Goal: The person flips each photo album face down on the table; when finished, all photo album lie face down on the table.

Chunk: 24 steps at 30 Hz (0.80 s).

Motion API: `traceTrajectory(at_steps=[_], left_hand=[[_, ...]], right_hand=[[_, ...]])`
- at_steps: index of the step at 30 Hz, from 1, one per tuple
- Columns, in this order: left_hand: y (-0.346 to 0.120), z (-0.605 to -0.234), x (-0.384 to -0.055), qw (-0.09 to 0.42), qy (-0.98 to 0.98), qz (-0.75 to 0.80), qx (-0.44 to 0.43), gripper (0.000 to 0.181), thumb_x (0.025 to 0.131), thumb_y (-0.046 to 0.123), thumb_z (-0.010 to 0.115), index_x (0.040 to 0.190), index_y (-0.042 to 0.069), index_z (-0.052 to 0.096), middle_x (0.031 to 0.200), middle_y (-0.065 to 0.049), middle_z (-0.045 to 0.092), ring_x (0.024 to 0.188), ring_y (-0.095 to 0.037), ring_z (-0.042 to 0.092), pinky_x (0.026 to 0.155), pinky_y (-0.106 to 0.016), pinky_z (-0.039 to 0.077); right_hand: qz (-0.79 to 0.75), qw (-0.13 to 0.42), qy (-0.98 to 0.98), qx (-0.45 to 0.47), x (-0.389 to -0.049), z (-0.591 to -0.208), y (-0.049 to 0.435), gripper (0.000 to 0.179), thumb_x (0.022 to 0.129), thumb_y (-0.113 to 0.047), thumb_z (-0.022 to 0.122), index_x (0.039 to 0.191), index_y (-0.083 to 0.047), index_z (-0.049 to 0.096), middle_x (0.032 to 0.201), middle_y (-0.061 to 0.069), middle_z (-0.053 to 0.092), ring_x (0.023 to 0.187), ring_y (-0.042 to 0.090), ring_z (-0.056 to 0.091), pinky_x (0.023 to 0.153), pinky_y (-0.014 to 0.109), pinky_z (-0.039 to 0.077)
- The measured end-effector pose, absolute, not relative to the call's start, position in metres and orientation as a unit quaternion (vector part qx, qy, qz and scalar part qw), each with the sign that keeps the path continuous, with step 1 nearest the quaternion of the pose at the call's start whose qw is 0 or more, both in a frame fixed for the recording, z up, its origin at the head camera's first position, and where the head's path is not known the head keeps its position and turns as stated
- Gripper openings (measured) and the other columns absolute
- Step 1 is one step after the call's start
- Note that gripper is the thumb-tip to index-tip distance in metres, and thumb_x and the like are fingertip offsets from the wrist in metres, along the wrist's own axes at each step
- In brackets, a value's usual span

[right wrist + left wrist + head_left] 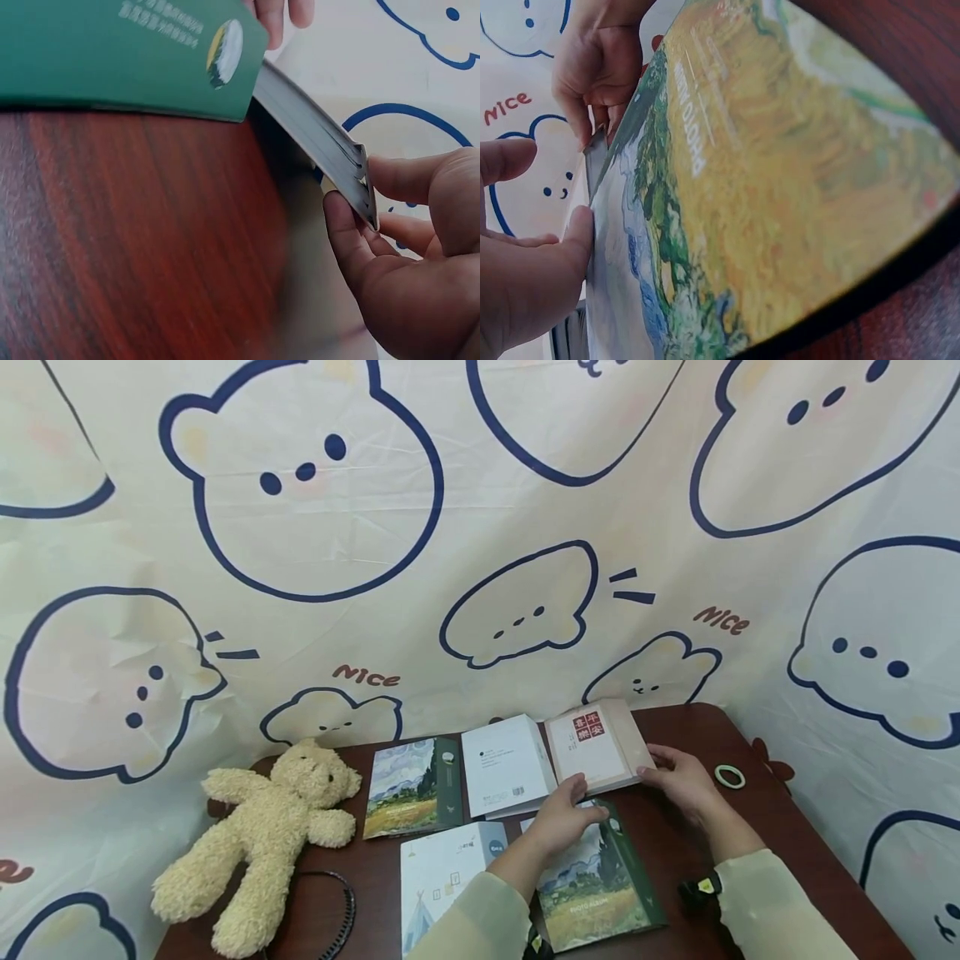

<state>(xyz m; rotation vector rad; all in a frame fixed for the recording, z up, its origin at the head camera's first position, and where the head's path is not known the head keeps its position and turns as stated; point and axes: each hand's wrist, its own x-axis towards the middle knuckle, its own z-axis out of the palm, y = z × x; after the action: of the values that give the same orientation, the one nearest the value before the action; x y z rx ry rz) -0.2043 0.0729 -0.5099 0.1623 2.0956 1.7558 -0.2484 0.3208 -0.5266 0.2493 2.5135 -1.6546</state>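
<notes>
A beige-and-white book with a red block of characters lies at the back right of the table. My right hand pinches its near right corner; in the right wrist view the thumb and fingers are on opposite sides of the book's edge. At the book's near left corner is my left hand, fingers extended and thumb apart. Below that hand lies a photo album with a painted landscape cover and green spine, partly hidden by the hand and sleeve.
Left of the beige book are a white book and another landscape album. A pale book with a tent drawing lies nearer. A plush bear and a black headband are at the left, a pale green ring at the right.
</notes>
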Motion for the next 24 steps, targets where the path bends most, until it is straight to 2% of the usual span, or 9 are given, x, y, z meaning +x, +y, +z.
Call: traceTrajectory(at_steps=[8,15,24], left_hand=[[0.07,-0.515,-0.205,0.191,0.761,0.615,0.076,0.078,0.093,0.022,0.074,0.16,0.008,0.038,0.158,-0.007,0.048,0.148,-0.028,0.041,0.121,-0.05,0.032],[0.07,-0.518,-0.204,0.19,0.766,0.608,0.083,0.077,0.092,0.022,0.074,0.16,0.01,0.038,0.158,-0.006,0.048,0.139,-0.027,0.052,0.119,-0.049,0.035],[0.069,-0.518,-0.202,0.187,0.768,0.606,0.086,0.077,0.093,0.024,0.073,0.16,0.009,0.038,0.159,-0.008,0.047,0.139,-0.029,0.052,0.119,-0.05,0.036]], right_hand=[[-0.514,0.06,0.851,0.093,-0.25,-0.534,0.322,0.072,0.099,-0.029,0.071,0.155,0.005,0.04,0.15,0.03,0.047,0.133,0.043,0.05,0.11,0.056,0.043],[-0.493,0.058,0.864,0.09,-0.247,-0.538,0.322,0.068,0.102,-0.028,0.068,0.154,0.007,0.041,0.149,0.032,0.048,0.132,0.044,0.052,0.107,0.056,0.046],[-0.443,0.029,0.892,0.085,-0.238,-0.537,0.317,0.066,0.102,-0.031,0.066,0.153,0.006,0.044,0.147,0.03,0.053,0.131,0.044,0.054,0.105,0.058,0.047]])
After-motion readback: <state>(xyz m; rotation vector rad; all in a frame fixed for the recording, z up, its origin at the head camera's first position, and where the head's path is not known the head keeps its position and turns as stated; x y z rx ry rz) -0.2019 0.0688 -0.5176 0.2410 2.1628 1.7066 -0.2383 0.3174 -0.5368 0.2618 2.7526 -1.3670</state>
